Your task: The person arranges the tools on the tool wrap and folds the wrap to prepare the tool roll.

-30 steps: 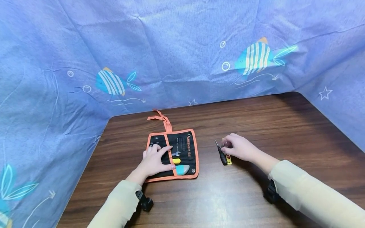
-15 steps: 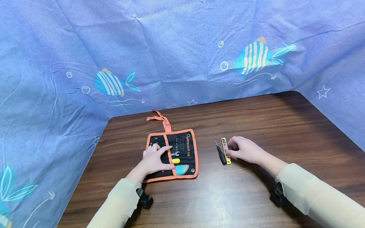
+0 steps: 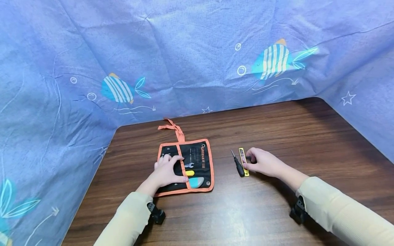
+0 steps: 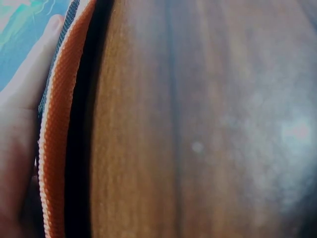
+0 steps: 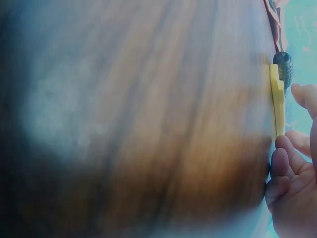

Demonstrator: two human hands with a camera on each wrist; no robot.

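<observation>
A black fabric tool pouch with orange trim [image 3: 195, 155] lies flat at the table's left; its orange edge [image 4: 59, 124] fills the near side of the left wrist view. My left hand [image 3: 164, 172] rests on the pouch, thumb and index finger spread at the orange pocket band. From the pockets stick out a small wrench [image 3: 189, 165], a yellow end [image 3: 190, 173] and a teal-and-grey rounded end [image 3: 196, 182]. Right of the pouch lie a black-handled screwdriver [image 3: 239, 168] and, beside it, a flat yellow case [image 3: 242, 154]. My right hand [image 3: 261, 163] is at the case's right side, fingers loosely bent, thumb at its edge.
Orange tie straps [image 3: 178, 131] run from the pouch toward the back of the brown wooden table [image 3: 307, 136]. A blue cloth with fish prints [image 3: 197, 61] hangs behind and on both sides. Black wrist cameras sit under both sleeves.
My right hand has drawn back slightly to the right from over the yellow case, which now shows more fully beside the screwdriver. My left hand stays on the pouch.
</observation>
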